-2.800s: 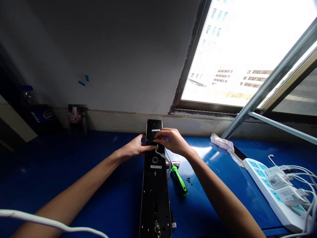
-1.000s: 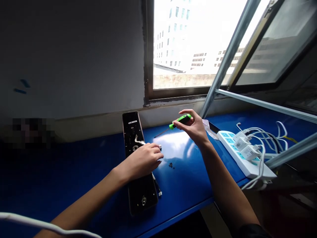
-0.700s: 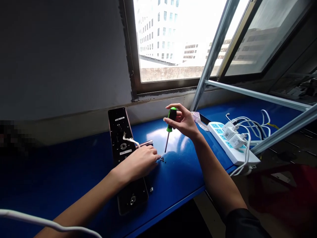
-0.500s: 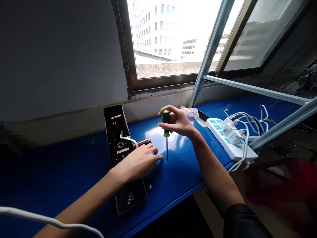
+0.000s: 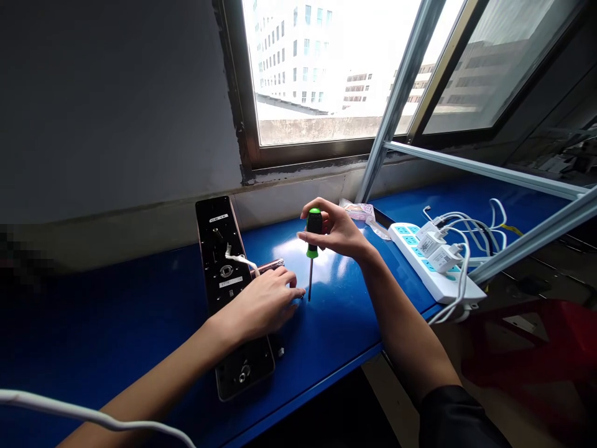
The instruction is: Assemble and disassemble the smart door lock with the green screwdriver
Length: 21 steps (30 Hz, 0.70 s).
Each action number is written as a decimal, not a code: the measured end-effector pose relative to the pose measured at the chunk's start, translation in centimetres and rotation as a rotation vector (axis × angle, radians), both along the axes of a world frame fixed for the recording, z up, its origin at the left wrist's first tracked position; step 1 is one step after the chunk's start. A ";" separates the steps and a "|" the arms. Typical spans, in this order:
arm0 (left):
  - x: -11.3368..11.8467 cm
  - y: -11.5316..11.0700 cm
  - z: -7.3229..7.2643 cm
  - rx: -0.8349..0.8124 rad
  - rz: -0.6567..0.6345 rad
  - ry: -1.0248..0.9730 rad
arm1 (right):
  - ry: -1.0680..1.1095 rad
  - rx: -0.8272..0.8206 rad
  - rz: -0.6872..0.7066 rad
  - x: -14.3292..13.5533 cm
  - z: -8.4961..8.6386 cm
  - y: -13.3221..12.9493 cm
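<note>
My right hand [image 5: 333, 230] grips a green and black screwdriver [image 5: 314, 233] by its handle, shaft pointing down and tip at or just above the blue table [image 5: 345, 317]. Close to that tip, my left hand [image 5: 268, 302] has thumb and forefinger pinched on a tiny dark piece that looks like a screw [image 5: 302, 297]. Under my left wrist lies a long black panel [image 5: 212, 227], like the inner side of a door lock, its middle partly hidden. A white cable [image 5: 240, 257] runs across it, and a shiny bar like a handle [image 5: 273, 266] sticks out on its right.
A small white piece [image 5: 281, 352] lies right of the panel's lower end. At the right stands a white power strip [image 5: 436, 267] with chargers and tangled cables, beside a metal frame [image 5: 485, 171]. A plastic bag [image 5: 359, 210] lies near the window. Another white cable [image 5: 93, 415] crosses the lower left.
The screwdriver tip has shifted slightly left, closer to my left fingers. My left thumb and forefinger, stretched toward the tiny screw before, now close on it.
</note>
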<state>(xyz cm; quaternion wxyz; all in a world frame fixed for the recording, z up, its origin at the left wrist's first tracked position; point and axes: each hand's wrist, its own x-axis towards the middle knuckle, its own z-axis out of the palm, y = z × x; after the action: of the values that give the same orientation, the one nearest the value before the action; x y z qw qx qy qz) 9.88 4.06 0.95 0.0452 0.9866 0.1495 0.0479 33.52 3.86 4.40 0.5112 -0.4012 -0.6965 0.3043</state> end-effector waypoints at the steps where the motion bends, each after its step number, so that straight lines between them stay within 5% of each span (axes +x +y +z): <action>1: 0.1 0.0 0.1 -0.023 0.014 -0.022 | 0.012 0.012 -0.013 0.0 0.0 0.0; 13: 0.1 0.6 -0.7 -0.234 0.091 -0.288 | 0.137 0.135 -0.192 -0.3 0.7 -0.7; 21: -1.0 0.4 1.9 -0.154 0.117 -0.192 | 0.127 0.299 -0.149 -1.0 1.3 -1.2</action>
<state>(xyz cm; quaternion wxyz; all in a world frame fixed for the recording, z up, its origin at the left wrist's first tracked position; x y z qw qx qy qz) 8.88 4.42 2.81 0.1321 0.9606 0.2051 0.1329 32.55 2.64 5.66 0.6292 -0.3512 -0.6686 0.1836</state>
